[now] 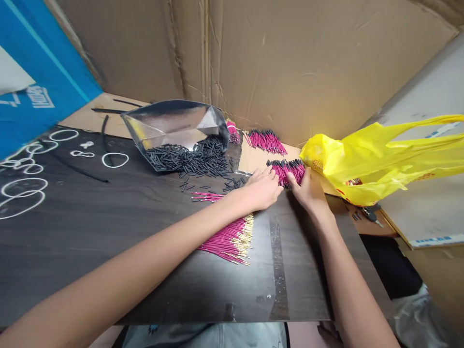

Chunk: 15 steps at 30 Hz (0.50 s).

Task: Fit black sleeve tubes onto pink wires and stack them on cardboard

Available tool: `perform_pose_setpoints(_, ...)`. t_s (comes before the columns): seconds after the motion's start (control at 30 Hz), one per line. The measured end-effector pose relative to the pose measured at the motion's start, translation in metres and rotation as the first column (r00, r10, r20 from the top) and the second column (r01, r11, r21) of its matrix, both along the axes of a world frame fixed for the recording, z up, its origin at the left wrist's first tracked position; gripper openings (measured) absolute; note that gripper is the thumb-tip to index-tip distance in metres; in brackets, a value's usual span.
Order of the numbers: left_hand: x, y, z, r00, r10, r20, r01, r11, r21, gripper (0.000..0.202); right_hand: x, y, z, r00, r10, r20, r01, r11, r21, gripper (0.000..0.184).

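Note:
A row of short magenta wires with black sleeve ends (pixel 287 170) lies at the front of a cardboard sheet, between my two hands. My left hand (pixel 264 188) is closed at its left side, fingers bent against the wires. At the right side, my right hand (pixel 310 191) grips the row, thumb in front and fingers partly hidden behind. Farther back on the cardboard lies a similar row of magenta wires (pixel 267 141). Under my left forearm spreads a pile of magenta wires with gold tips (pixel 232 239), partly covered by the arm. Several more wires (pixel 207 196) lie beyond that forearm.
An open silver bag (pixel 174 125) spills small black tubes (pixel 203 157) onto the dark table (pixel 152 270). A banded magenta bundle (pixel 232 131) stands behind. White rubber bands (pixel 115 160) and black tubing lie left. A yellow plastic bag (pixel 366 159) hangs close to my right hand; cardboard walls the back.

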<state>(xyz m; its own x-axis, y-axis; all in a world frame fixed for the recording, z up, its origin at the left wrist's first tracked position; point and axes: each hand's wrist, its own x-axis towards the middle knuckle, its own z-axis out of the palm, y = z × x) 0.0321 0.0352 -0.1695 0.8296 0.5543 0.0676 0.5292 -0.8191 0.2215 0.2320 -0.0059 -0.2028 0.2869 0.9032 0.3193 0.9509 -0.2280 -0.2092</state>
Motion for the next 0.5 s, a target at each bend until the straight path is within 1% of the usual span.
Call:
perform_pose_setpoints(0.13,0.007,0.003,-0.007,1.0,0.006,-0.01,-0.006,1.0,-0.015,0.06,-0.008,0.003,-0.005,0.997,-0.072,-0.023,0.071,0.997,-0.02,0.086)
perform_pose_setpoints(0.2,0.008,0.006,-0.01,1.0,-0.003,-0.009,0.002,1.0,-0.013,0.06,-0.013,0.006,-0.007,0.995,-0.096,-0.013,0.095,0.995,-0.037,0.09)
perform_pose_setpoints(0.27,0.01,0.01,-0.013,1.0,-0.015,-0.006,0.015,1.0,-0.007,0.06,-0.016,0.008,-0.008,0.994,-0.107,0.0,0.107,0.994,-0.036,0.088)
perform_pose_setpoints(0.5,0.018,0.022,-0.02,0.998,-0.062,-0.007,0.062,0.997,0.044,0.058,-0.029,0.019,-0.01,0.988,-0.152,0.021,0.152,0.988,0.008,0.075)
